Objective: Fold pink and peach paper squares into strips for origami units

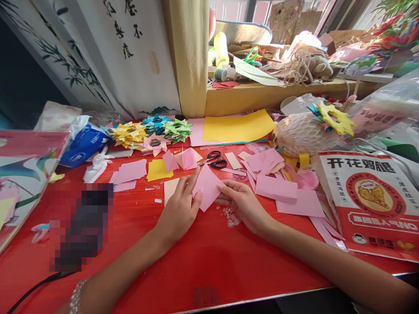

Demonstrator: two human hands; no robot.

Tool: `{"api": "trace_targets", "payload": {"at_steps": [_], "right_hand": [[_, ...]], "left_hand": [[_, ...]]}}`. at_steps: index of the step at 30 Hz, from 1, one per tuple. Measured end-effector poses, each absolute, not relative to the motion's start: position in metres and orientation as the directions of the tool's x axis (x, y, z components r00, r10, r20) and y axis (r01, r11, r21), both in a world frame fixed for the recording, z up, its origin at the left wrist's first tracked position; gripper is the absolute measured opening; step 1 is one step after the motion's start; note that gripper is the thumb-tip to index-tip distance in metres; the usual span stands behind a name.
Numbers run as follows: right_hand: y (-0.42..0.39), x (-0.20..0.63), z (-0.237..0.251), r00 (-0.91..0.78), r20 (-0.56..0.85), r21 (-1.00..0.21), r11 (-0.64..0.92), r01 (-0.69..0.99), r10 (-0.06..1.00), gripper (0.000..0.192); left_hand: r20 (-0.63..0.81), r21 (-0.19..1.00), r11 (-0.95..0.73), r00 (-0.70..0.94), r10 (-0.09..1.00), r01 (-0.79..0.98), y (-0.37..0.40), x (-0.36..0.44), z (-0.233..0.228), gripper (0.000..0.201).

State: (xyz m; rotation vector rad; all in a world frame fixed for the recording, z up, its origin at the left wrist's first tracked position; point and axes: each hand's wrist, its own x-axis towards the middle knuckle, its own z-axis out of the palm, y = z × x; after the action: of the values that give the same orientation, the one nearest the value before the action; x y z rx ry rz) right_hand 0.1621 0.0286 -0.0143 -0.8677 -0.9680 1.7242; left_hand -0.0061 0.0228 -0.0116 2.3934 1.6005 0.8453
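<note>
Nearest, a beaded bracelet [76, 296] circled one wrist above the glossy red worktop [196, 266], and a pixelated dark object [85, 226] with a cord lay to the left. Farther in, the left hand [183, 200] and right hand [240, 198] held a pink square [208, 189] between them, cornerwise and lifted just off the surface. Each grip was closed on the paper: the left along its left side, the right pinching the right corner. The step in hand looked like squaring up a piece for a crease; the next move probably called for bringing opposite corners or edges together exactly, then pressing the line flat.

Just beyond lay black-handled scissors [211, 160] and a yellow square [159, 170], with pink offcuts [278, 189] spread to the right beside a red-and-white snack packet [369, 205]. Behind them, folded paper stars [129, 135] clustered near a blue tissue pack [85, 146], and a large yellow sheet [238, 126] lay flat. At the back hung a white curtain [131, 65] with bamboo and brush characters; right of it, a wooden ledge [242, 98] crowded with craft clutter ran below a bright window [232, 8].
</note>
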Motion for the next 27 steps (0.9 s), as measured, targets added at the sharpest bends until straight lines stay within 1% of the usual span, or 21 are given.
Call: {"api": "trace_targets", "payload": {"at_steps": [1,3,5,10,13,16,18,23,25,27], "right_hand": [[0.029,0.162,-0.015,-0.289,-0.147,-0.887,-0.255,-0.385,0.946,0.019],[0.03,0.163,-0.016,-0.26,-0.177,-0.875,-0.273,-0.4,0.949,0.017],[0.03,0.163,-0.016,-0.252,-0.183,-0.863,-0.277,-0.421,0.95,0.017],[0.031,0.164,-0.014,-0.299,-0.157,-0.822,-0.293,-0.488,0.941,0.016],[0.032,0.166,-0.012,-0.305,-0.15,-0.789,-0.3,-0.536,0.941,0.016],[0.032,0.166,-0.011,-0.296,-0.138,-0.792,-0.285,-0.54,0.945,0.016],[0.031,0.166,-0.011,-0.299,-0.132,-0.82,-0.274,-0.503,0.945,0.018],[0.029,0.166,-0.01,-0.327,-0.109,-0.864,-0.252,-0.436,0.939,0.021],[0.028,0.166,-0.01,-0.321,-0.102,-0.868,-0.242,-0.433,0.942,0.02],[0.029,0.166,-0.01,-0.304,-0.105,-0.877,-0.232,-0.421,0.947,0.018]], "left_hand": [[0.41,0.389,-0.465,0.302,0.86,0.795,0.023,-0.008,-0.012,0.05],[0.481,0.309,-0.572,0.394,0.783,0.76,0.025,-0.011,-0.015,0.052],[0.514,0.221,-0.653,0.483,0.709,0.725,0.026,-0.013,-0.016,0.051],[0.511,0.106,-0.756,0.617,0.599,0.646,0.028,-0.01,-0.016,0.048],[0.474,0.085,-0.781,0.664,0.578,0.619,0.027,-0.008,-0.014,0.048],[0.405,0.119,-0.765,0.673,0.619,0.633,0.026,-0.007,-0.014,0.054],[0.353,0.174,-0.746,0.666,0.657,0.643,0.024,-0.007,-0.014,0.062],[0.191,0.397,-0.639,0.622,0.76,0.659,0.016,-0.004,-0.013,0.078],[0.139,0.476,-0.59,0.607,0.782,0.652,0.014,-0.003,-0.012,0.079],[0.112,0.545,-0.558,0.605,0.789,0.626,0.012,-0.002,-0.01,0.077]]}}
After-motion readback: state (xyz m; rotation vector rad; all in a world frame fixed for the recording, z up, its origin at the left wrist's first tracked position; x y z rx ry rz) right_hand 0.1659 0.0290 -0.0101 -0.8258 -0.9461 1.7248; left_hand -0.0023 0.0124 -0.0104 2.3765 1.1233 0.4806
